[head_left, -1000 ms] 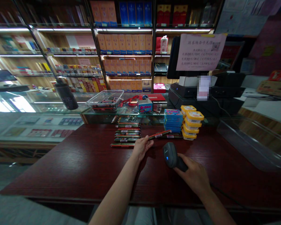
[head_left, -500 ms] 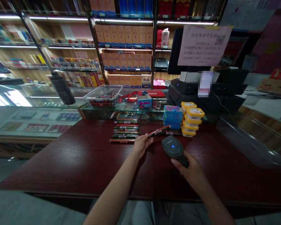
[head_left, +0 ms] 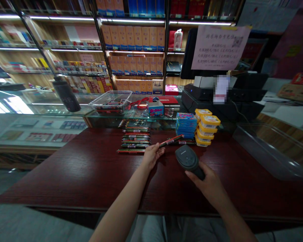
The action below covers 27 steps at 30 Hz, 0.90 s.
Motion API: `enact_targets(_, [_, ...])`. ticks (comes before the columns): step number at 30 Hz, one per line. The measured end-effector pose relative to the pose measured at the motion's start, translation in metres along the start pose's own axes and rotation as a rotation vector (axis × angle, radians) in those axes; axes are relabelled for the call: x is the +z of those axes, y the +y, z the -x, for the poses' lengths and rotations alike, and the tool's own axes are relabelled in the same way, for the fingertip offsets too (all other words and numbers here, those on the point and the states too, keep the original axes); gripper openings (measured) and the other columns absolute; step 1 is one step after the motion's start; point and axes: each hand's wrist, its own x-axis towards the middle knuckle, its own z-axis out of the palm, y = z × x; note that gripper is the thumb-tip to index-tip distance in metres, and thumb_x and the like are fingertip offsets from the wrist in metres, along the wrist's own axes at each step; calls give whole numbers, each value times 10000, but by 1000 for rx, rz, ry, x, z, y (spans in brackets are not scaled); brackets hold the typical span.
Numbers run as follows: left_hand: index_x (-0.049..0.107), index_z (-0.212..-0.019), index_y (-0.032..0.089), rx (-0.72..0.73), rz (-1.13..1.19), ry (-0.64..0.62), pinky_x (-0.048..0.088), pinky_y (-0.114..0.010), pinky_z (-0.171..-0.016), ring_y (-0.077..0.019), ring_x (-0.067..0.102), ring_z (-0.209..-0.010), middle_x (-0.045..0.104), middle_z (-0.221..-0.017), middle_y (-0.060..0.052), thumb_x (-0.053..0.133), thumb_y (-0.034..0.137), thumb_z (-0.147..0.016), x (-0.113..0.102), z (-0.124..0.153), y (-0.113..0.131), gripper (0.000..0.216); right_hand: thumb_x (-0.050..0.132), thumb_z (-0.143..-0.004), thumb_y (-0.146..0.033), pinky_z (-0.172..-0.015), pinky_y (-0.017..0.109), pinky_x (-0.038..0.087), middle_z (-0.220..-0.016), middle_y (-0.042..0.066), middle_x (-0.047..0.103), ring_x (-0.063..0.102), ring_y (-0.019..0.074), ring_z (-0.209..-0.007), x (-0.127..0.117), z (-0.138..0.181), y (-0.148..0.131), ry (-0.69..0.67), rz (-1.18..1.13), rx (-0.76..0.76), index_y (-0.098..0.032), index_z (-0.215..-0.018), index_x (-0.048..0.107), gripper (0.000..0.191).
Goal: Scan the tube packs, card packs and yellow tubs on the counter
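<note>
Left hand (head_left: 153, 156) pinches slim pen-like stick (head_left: 171, 140) by its lower-left end, mid-frame, other fingers loosely spread; right hand (head_left: 210, 180) closed round scanner (head_left: 187, 157) handle, right of centre. Stick likely light, stiff, slick: end grip suits

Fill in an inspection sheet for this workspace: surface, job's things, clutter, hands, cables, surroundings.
Surface: dark reddish-brown tabletop, wood-grained.
Job's things: handheld scanner; pen-like item; similar items rowed to its left.
Clutter: blue packs and yellow tubs, stacked; clear bin at right.
Hands: left hand holds the pen-like item, right hand the scanner.
Cables: pale cable by black machines; scanner cord not clearly visible.
Surroundings: glass counter, stocked shelves, paper sign.
</note>
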Motion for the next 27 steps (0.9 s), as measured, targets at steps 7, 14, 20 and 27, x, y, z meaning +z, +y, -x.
enact_targets(7, [616, -736, 87, 16, 0, -29, 561, -189, -609, -105, 652, -608, 666, -662, -64, 650, 196, -814, -3, -3, -2, 139, 598, -793, -391, -646, 316, 473, -939, 22, 714, 673, 225, -801, 2, -11, 26, 58, 592, -176, -262, -1088, 593, 322])
enact_targets(14, [627, -779, 100, 277, -49, 30, 545, -190, -577, -74, 592, -561, 605, -626, 10, 761, 313, -685, 3, -3, 4, 269, 534, -835, -352, -680, 320, 484, -1021, 74, 701, 667, 216, -828, 19, -8, 63, 130, 685, -346, -205, -1187, 559, 383])
enact_targets(20, [532, -657, 134, 496, 12, 281, 496, -165, -520, -40, 505, -439, 483, -497, 71, 692, 423, -733, -18, -19, 48, 340, 502, -853, -374, -668, 334, 504, -1041, 73, 699, 673, 223, -822, 18, -3, 67, 162, 662, -363, -197, -1207, 550, 399])
enact_targets(27, [458, -604, 144, 382, 16, 667, 489, -176, -492, -46, 492, -397, 457, -475, 61, 576, 234, -853, -59, -51, 112, 289, 494, -860, -386, -655, 324, 508, -1064, 77, 696, 677, 225, -836, 20, -4, 72, 177, 657, -399, -205, -1196, 558, 387])
